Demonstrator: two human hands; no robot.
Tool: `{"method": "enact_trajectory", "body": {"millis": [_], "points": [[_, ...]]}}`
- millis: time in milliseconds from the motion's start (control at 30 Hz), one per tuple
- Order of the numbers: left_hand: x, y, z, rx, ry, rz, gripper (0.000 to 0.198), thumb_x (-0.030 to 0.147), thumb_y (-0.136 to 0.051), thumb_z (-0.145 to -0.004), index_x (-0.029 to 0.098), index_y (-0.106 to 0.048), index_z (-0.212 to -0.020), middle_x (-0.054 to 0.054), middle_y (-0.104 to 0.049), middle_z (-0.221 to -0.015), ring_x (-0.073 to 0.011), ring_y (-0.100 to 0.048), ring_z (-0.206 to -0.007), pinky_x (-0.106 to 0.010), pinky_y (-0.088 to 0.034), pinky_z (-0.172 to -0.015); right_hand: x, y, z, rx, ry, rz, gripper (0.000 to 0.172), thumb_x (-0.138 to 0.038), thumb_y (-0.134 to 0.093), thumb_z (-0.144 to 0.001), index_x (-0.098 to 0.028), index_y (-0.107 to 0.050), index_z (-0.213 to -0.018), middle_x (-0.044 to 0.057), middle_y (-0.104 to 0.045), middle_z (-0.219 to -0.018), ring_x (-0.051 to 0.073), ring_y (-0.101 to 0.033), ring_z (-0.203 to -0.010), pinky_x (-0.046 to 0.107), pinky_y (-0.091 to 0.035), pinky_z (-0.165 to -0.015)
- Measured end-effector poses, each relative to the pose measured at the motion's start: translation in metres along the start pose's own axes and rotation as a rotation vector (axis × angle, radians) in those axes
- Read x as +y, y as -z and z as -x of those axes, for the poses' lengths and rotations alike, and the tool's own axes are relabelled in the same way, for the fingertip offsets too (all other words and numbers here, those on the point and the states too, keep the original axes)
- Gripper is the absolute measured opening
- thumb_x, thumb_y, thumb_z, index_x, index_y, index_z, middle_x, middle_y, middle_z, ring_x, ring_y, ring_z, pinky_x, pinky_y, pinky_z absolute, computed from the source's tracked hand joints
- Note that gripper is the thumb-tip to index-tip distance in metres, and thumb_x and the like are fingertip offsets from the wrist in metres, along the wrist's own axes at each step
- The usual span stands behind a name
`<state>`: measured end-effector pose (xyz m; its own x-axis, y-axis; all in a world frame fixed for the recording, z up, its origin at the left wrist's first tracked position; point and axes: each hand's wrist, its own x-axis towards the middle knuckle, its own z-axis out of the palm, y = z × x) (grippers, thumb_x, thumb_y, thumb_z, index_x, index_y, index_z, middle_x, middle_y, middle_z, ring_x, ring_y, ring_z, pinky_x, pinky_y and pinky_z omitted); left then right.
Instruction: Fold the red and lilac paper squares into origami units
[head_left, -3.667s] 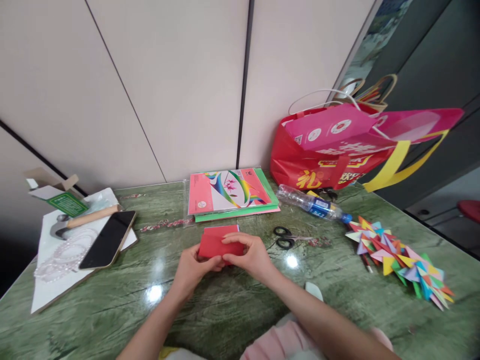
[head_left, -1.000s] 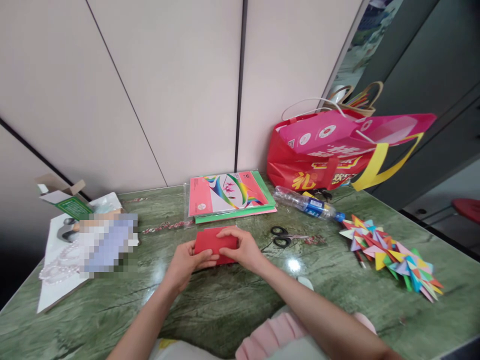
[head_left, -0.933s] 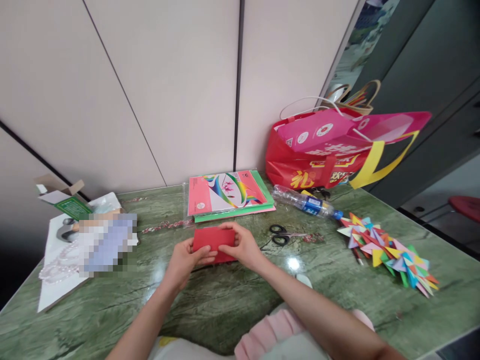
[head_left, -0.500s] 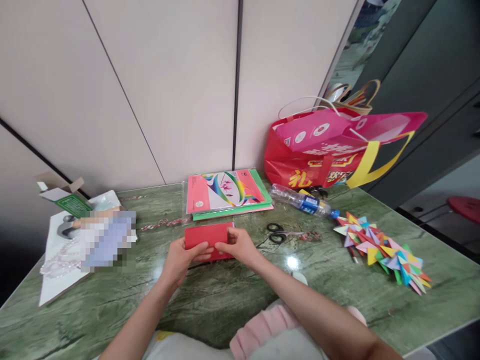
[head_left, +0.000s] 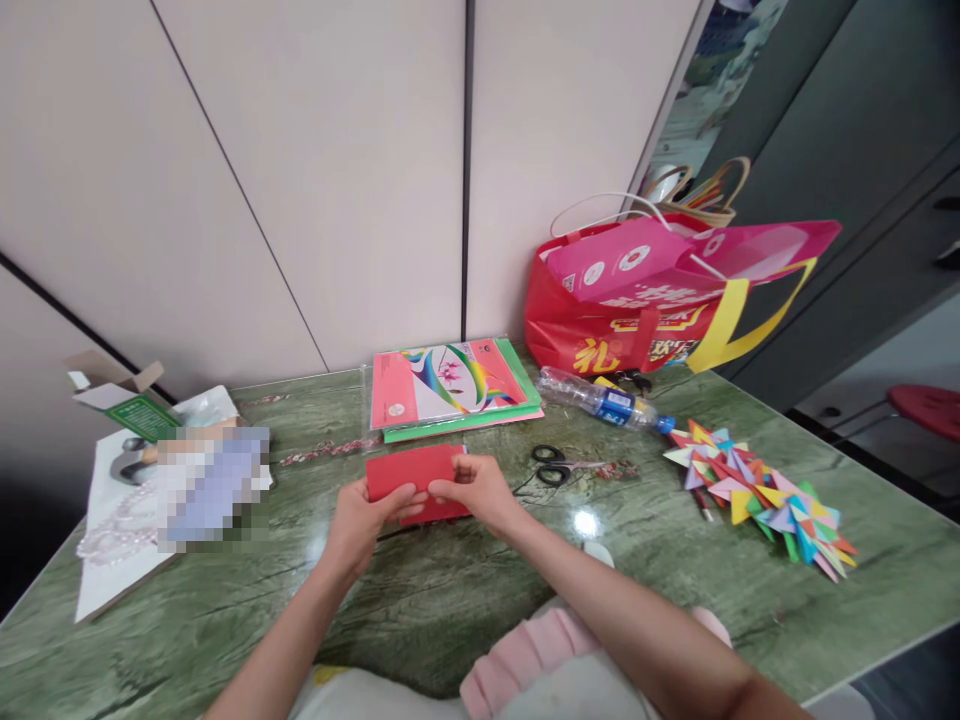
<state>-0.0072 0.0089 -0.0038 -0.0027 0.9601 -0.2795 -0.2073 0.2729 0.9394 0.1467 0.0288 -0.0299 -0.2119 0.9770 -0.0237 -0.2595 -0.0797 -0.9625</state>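
Red paper [head_left: 407, 472] farther left than before, in the pinching grip of left hand [head_left: 361, 512] and right hand [head_left: 484, 490].

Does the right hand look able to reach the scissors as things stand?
Probably yes: the scissors lie close by with nothing visible between, though the right hand holds red paper and might need to release it.

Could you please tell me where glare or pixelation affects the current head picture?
Head view: bright glare on the glossy green marbled table, nearer than the black-handled scissors; pixelation over part of the flat white board; red rectangular paper fairly sharp.
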Motion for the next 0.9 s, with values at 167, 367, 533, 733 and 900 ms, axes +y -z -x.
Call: {"method": "enact_trajectory", "body": {"millis": [167,367,533,733,900], "points": [[0.0001,0.0017,-0.0007,-0.008,-0.021,0.0,0.036,0.02,-0.077,-0.053,0.007,-0.065,-0.084,-0.01,-0.073,-0.073,-0.0254,-0.068,-0.069,-0.034,-0.057,-0.068,0.0003,-0.0013,-0.0006,0.037,-0.072,-0.062,0.037,-0.047,-0.072,-0.05,-0.017,-0.051,-0.053,-0.004,-0.057,-0.048,0.014,-0.058,-0.049,0.025,-0.048,-0.049],[0.0023,0.0006,0.0011,-0.022,0.017,0.019,0.034,0.021,-0.077,-0.053,0.007,-0.066,-0.082,-0.011,-0.073,-0.072,-0.0267,-0.068,-0.069,-0.034,-0.057,-0.066,0.0009,-0.0003,-0.0024,0.081,-0.072,-0.065,0.035,-0.044,-0.073,-0.05,-0.016,-0.053,-0.052,-0.004,-0.056,-0.046,0.013,-0.059,-0.047,0.023,-0.046,-0.047],[0.0024,0.0012,0.0018,-0.056,0.036,0.054,0.034,0.021,-0.076,-0.056,0.006,-0.066,-0.085,-0.012,-0.072,-0.077,-0.0276,-0.068,-0.073,-0.036,-0.057,-0.068,-0.0002,-0.0009,-0.001,0.057,-0.053,-0.054,0.031,-0.043,-0.072,-0.051,-0.016,-0.057,-0.052,-0.003,-0.058,-0.048,0.014,-0.059,-0.049,0.025,-0.047,-0.05],[0.001,0.0016,0.0004,-0.028,0.012,0.045,0.034,0.021,-0.077,-0.054,0.007,-0.067,-0.083,-0.011,-0.073,-0.077,-0.0276,-0.068,-0.073,-0.038,-0.056,-0.071,-0.0001,-0.0012,-0.001,0.051,-0.038,-0.044,0.029,-0.042,-0.072,-0.053,-0.016,-0.059,-0.053,-0.002,-0.06,-0.048,0.014,-0.06,-0.049,0.025,-0.048,-0.051],[0.0004,0.0015,-0.0001,-0.019,-0.012,0.035,0.032,0.021,-0.077,-0.054,0.007,-0.067,-0.081,-0.01,-0.073,-0.076,-0.0269,-0.068,-0.071,-0.04,-0.055,-0.073,0.0015,-0.0008,-0.0019,0.063,-0.049,-0.07,0.03,-0.041,-0.074,-0.05,-0.016,-0.057,-0.052,-0.003,-0.06,-0.047,0.014,-0.06,-0.049,0.024,-0.048,-0.049]]}}
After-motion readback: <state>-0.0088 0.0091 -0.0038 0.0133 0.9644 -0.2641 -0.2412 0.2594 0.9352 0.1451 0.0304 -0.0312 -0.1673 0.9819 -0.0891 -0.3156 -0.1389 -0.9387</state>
